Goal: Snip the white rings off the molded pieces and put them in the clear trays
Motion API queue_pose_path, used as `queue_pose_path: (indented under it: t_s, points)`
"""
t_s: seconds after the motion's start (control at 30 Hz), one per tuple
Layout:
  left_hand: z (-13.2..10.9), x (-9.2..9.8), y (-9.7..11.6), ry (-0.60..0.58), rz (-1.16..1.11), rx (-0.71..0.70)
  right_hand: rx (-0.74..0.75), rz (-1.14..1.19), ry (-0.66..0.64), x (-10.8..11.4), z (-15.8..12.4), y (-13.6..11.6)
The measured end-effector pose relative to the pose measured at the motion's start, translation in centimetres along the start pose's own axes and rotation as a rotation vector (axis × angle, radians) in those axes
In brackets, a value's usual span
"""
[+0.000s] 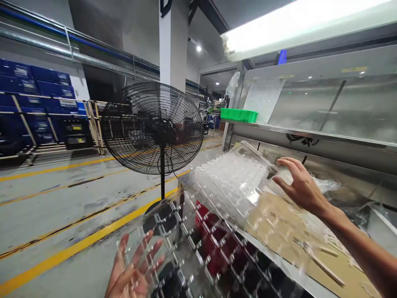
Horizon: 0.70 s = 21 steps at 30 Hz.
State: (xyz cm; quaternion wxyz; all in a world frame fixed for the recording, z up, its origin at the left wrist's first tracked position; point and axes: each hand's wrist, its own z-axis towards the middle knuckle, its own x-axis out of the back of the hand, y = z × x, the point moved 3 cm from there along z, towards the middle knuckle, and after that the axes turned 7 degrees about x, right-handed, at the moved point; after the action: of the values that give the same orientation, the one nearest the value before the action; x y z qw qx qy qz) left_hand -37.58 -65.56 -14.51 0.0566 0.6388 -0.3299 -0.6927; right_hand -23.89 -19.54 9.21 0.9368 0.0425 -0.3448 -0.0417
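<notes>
A large clear plastic tray (198,240) with rows of moulded pockets is tilted in front of me. My left hand (133,267) holds it at its lower left, the spread fingers showing through the plastic. Farther back, a stack of similar clear trays (229,178) rests at the far end of the workbench. Beside the stack's right corner is my right hand (297,184), with thumb and fingers apart and nothing visible between them. Whether its fingertips touch the tray edge, I cannot tell.
Pliers (319,258) lie on brown cardboard (269,211) on the bench. A green bin (238,115) sits on the shelf above. A black standing fan (155,128) is just left of the bench. Blue crates (37,87) are stacked behind rails at far left.
</notes>
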Motion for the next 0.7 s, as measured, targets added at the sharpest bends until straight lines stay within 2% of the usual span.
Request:
queue_pose_path:
  t_s: [0.1,0.17,0.23,0.37,0.5,0.7]
  points:
    - [3.4,-2.7,-0.3,-0.078,-0.098,-0.095,0.077,-0.115,-0.06,0.8,0.2,1.0]
    - [5.8,-4.4,-0.2,-0.15,-0.161,-0.086,0.064,-0.149,-0.086,1.0,-0.2,1.9]
    - [8.3,-5.9,0.0,-0.17,-0.211,-0.059,0.001,-0.103,-0.102,0.8,-0.7,3.0]
    - [12.5,-9.2,-0.2,-0.13,-0.188,-0.023,-0.235,0.1,-0.077,-0.5,-1.4,6.0]
    - [14.3,-12.8,-1.1,-0.111,-0.128,-0.004,-0.362,0.185,-0.023,-2.6,-1.8,9.3]
    - [14.8,-17.2,-2.5,0.009,-0.077,-0.043,-0.5,0.275,0.093,-6.6,-1.9,13.7]
